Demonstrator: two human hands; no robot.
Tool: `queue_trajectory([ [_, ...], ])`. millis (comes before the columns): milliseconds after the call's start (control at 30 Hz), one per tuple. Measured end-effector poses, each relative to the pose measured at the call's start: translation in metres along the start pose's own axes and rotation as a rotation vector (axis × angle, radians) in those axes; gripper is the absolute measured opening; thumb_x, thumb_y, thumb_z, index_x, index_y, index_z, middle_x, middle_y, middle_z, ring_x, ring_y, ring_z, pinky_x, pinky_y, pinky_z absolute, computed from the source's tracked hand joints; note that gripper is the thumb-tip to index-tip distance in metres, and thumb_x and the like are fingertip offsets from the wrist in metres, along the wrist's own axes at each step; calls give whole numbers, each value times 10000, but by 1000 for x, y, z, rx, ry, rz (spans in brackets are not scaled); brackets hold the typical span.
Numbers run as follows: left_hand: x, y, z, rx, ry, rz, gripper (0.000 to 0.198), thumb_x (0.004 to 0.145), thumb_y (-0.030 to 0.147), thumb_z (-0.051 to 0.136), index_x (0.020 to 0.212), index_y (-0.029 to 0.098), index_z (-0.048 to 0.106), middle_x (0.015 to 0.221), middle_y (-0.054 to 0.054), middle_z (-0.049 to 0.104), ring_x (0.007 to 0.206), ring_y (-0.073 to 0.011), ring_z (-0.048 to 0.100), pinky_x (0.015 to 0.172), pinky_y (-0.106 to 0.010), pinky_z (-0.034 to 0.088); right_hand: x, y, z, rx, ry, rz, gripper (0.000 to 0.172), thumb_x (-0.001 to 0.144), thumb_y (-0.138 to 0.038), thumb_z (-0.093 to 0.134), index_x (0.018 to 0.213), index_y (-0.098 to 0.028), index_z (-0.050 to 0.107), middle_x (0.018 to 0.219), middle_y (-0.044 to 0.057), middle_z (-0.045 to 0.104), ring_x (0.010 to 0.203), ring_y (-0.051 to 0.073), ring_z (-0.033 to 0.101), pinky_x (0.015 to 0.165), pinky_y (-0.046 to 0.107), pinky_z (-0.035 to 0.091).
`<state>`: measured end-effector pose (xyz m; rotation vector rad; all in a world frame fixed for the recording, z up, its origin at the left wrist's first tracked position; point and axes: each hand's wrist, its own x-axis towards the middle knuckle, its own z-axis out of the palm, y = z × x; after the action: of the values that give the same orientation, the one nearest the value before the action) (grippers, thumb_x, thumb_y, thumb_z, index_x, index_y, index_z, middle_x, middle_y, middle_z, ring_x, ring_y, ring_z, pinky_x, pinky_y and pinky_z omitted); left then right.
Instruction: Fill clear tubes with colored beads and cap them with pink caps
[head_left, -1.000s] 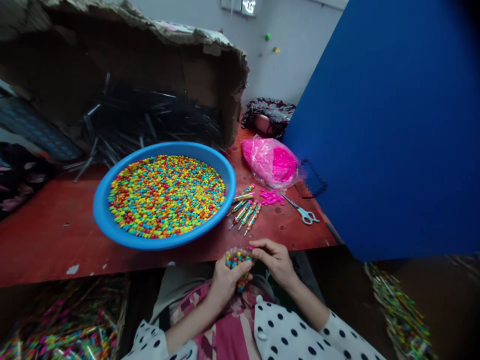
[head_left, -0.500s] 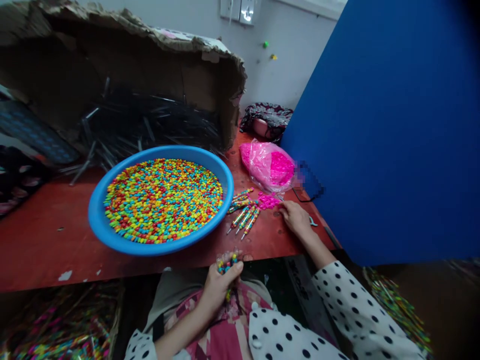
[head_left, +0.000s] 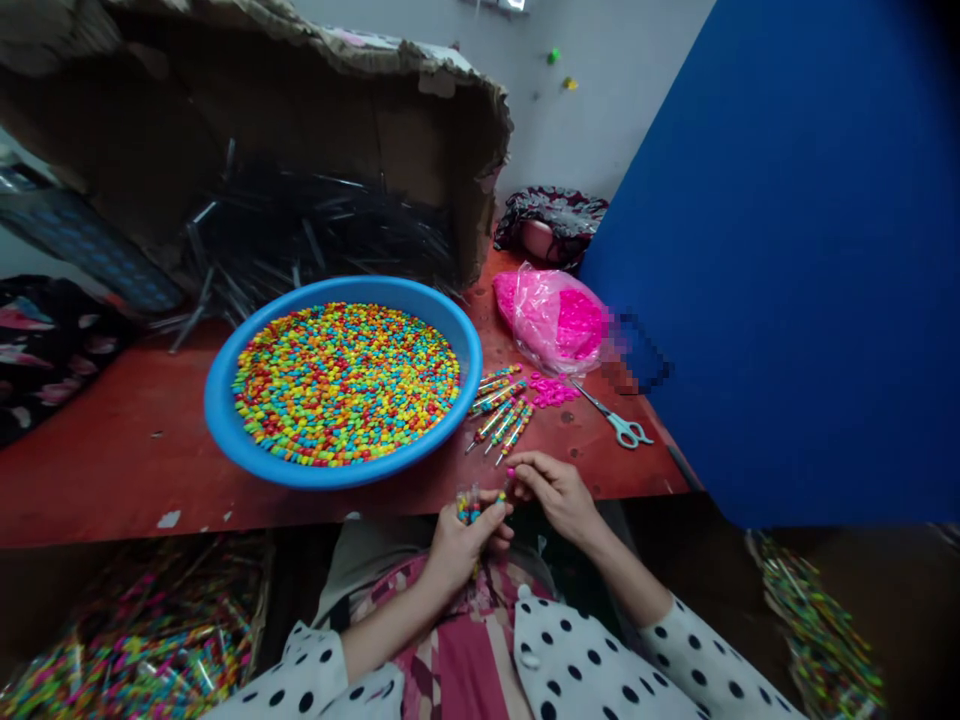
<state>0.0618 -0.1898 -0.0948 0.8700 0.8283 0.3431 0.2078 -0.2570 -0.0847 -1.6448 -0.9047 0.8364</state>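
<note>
My left hand sits at the table's front edge, gripping a short stick strung with coloured beads. Its fingers hide most of that stick. My right hand is close beside it, with thumb and fingertips pinched on a small pink piece. A blue plastic basin full of multicoloured beads stands just beyond my hands. Several finished beaded sticks lie to its right, next to a small heap of loose pink pieces.
A pink-filled plastic bag and steel scissors lie on the red table. A torn cardboard box holds black sticks. A blue board rises at right. Beaded sticks are heaped below the table.
My right hand has come back from beside the pink pieces near the scissors to my left hand, now pinching a pink piece. The scissors are no longer covered.
</note>
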Motion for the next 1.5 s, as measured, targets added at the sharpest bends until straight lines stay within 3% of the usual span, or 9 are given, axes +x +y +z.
queue_trajectory([
  [133, -2, -1, -2, -2, -35, -26, 470, 598, 438, 750, 894, 89, 644, 759, -97, 695, 545, -147, 633, 530, -252, 520, -7, -1, 7, -121, -13, -132, 252, 885, -364, 469, 975, -206, 643, 709, 19, 605, 597, 119, 570, 561, 229, 480],
  [467, -2, -1, -6, -36, -86, -27, 413, 650, 446, 709, 843, 88, 640, 724, -99, 696, 466, -117, 588, 454, -216, 469, -9, 1, 7, -70, -15, -135, 229, 886, -346, 477, 955, -198, 639, 691, 14, 622, 615, 132, 597, 585, 236, 485],
  [700, -2, -1, -5, -73, -90, -52, 386, 634, 443, 719, 779, 96, 630, 687, -86, 692, 443, -110, 572, 439, -210, 449, -11, 2, 6, -236, -24, -255, 234, 897, -301, 456, 993, -214, 651, 803, 39, 665, 672, 140, 613, 643, 253, 490],
  [867, -2, -3, -7, -157, -88, -62, 345, 658, 413, 706, 781, 102, 620, 643, -59, 674, 393, -86, 529, 390, -187, 410, -16, 8, 15, -176, 4, -227, 253, 854, -301, 534, 1072, -216, 631, 931, 58, 688, 787, 170, 644, 707, 277, 505],
  [1133, -5, -5, -8, -109, -91, -60, 318, 672, 411, 694, 732, 105, 630, 654, -67, 676, 384, -77, 508, 375, -178, 375, -24, 14, 25, -89, 109, -181, 168, 799, -301, 610, 920, -211, 684, 791, 36, 693, 714, 166, 637, 674, 279, 505],
  [1233, -5, 1, -11, 10, -41, 11, 358, 673, 411, 703, 868, 112, 680, 716, -79, 700, 547, -139, 612, 542, -231, 487, -10, 9, 18, 93, 117, -41, 215, 777, -345, 629, 928, -199, 670, 696, 9, 667, 614, 145, 614, 605, 271, 513],
  [1333, -8, 9, -18, 202, 91, 189, 387, 673, 396, 710, 974, 153, 693, 943, -82, 708, 874, -215, 644, 809, -289, 491, 17, 5, 1, 206, 257, 3, 324, 768, -393, 623, 1021, -191, 633, 792, 17, 675, 638, 144, 620, 631, 298, 534],
  [1433, -12, 13, -23, 300, 173, 332, 356, 689, 391, 695, 966, 166, 690, 1047, -81, 681, 987, -226, 613, 879, -282, 460, 44, 8, -27, -18, 298, -99, 367, 807, -399, 566, 1114, -200, 601, 937, 47, 679, 773, 179, 642, 731, 342, 525],
  [1500, -12, 12, -23, 269, 175, 277, 378, 685, 413, 689, 960, 155, 661, 863, -71, 704, 816, -200, 655, 747, -264, 505, 57, 14, -47, -364, 321, -202, 287, 846, -348, 516, 1065, -199, 627, 960, 62, 677, 854, 202, 630, 792, 353, 492],
])
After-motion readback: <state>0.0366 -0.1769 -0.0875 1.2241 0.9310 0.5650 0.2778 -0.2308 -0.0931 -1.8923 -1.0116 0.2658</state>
